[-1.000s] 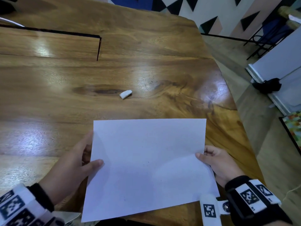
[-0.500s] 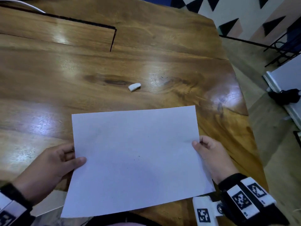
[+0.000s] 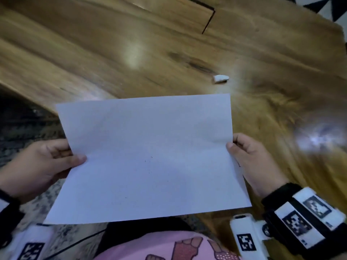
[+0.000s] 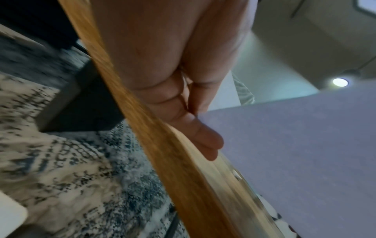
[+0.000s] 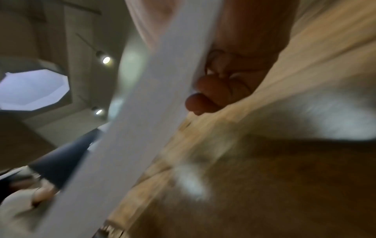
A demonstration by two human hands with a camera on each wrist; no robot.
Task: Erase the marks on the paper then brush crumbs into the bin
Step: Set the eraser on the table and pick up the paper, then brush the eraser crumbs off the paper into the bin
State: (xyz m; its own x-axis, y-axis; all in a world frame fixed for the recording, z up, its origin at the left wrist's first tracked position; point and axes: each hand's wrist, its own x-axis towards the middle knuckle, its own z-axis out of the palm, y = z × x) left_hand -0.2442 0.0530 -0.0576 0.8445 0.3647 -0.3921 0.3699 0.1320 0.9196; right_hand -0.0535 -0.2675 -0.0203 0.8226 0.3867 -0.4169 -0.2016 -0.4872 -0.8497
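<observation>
A white sheet of paper (image 3: 150, 156) is held up off the wooden table (image 3: 281, 109), carrying a few tiny dark specks near its middle. My left hand (image 3: 56, 158) pinches its left edge, thumb on top and fingers underneath. My right hand (image 3: 242, 152) pinches the right edge the same way. The left half of the sheet hangs past the table's left edge, over the carpet. A small white eraser (image 3: 221, 79) lies on the table beyond the paper's far right corner. The left wrist view shows the paper (image 4: 295, 145) from below. No bin is in view.
A patterned grey carpet (image 3: 28, 128) lies beyond the table's left edge. A dark seam (image 3: 208, 21) cuts the tabletop at the back. My pink shirt (image 3: 169, 246) fills the bottom centre. A dark table leg (image 4: 81, 103) stands beside the carpet.
Both hands have carried the paper leftward, from over the table to partly over its left edge and the carpet. The view has swung left with them. The eraser has stayed put.
</observation>
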